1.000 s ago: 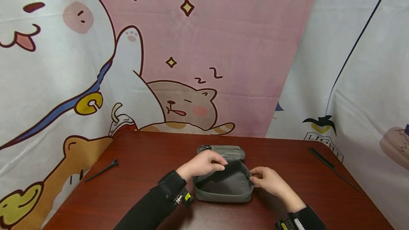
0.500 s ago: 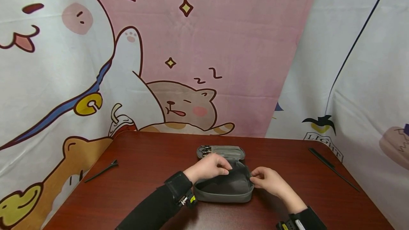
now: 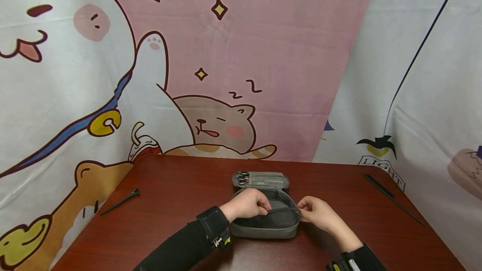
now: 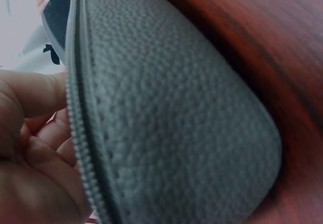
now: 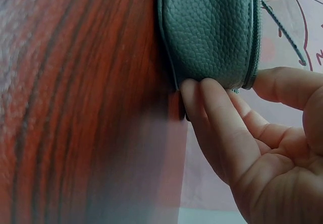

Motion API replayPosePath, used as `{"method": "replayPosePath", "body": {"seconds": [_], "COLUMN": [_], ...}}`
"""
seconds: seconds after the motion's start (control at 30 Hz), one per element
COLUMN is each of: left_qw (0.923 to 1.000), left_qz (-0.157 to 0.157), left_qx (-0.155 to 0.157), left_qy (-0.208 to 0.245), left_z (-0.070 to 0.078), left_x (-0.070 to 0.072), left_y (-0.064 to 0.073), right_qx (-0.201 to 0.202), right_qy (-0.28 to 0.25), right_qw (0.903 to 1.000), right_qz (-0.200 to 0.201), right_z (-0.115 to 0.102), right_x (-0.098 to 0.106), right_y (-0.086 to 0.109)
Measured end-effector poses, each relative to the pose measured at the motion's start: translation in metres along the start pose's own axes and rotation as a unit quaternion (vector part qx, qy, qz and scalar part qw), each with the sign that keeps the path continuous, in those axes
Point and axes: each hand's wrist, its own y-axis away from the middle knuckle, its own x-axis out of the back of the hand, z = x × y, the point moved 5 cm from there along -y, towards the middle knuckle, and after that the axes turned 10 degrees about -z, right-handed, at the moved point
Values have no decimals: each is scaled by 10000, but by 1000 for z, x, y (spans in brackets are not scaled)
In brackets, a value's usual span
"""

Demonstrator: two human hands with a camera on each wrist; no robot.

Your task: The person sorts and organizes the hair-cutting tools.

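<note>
A grey zip case (image 3: 260,233) of pebbled material stands unzipped on the table, its lid (image 3: 269,179) folded back. Over its left side reaches my left hand (image 3: 246,204), thumb and fingertips pinching a narrow dark strip (image 3: 284,210) that stretches to the right rim. Fine ridges mark a dark piece (image 4: 56,19) above the rim in the left wrist view; whether the strip is attached to the case is unclear. My right hand (image 3: 318,214) grips the case's right side, thumb at the zip (image 5: 254,42) and fingers (image 5: 222,113) against the outer wall.
Scissors handles (image 3: 243,177) show in the lid's left part. A dark hair clip (image 3: 122,201) lies at the table's left, and a black tail comb (image 3: 391,198) at its right. A printed cloth (image 3: 293,74) hangs behind the table.
My left hand has moved down and slightly right, nearer the case's front, and the dark strip now stretches across the opening. My right hand has stayed nearly still at the side.
</note>
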Motion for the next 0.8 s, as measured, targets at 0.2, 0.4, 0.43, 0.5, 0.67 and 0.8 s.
{"method": "replayPosePath", "body": {"seconds": [0.2, 0.4, 0.43, 0.5, 0.67, 0.8], "left_qw": [9991, 9990, 9989, 9989, 9996, 9996], "left_qz": [150, 274, 286, 284, 148, 101], "left_qx": [-11, -318, -355, -373, -221, -122], "left_qy": [-390, -157, -123, -82, -63, -239], "left_z": [1, 1, 1, 1, 0, -1], "left_x": [4, 10, 11, 12, 8, 5], "left_y": [-1, -1, -1, -1, -1, -3], "right_qx": [19, 15, 0, -38, -103, -79], "right_qy": [-175, -154, -133, -156, -198, -160], "right_qw": [9998, 9999, 9999, 9999, 9997, 9998], "right_qz": [-70, -23, -3, 1, -29, -38], "right_z": [1, 2, 2, 3, 4, 4], "right_x": [0, 1, 2, 2, 1, 0], "right_y": [0, 1, 1, 1, 0, -1]}}
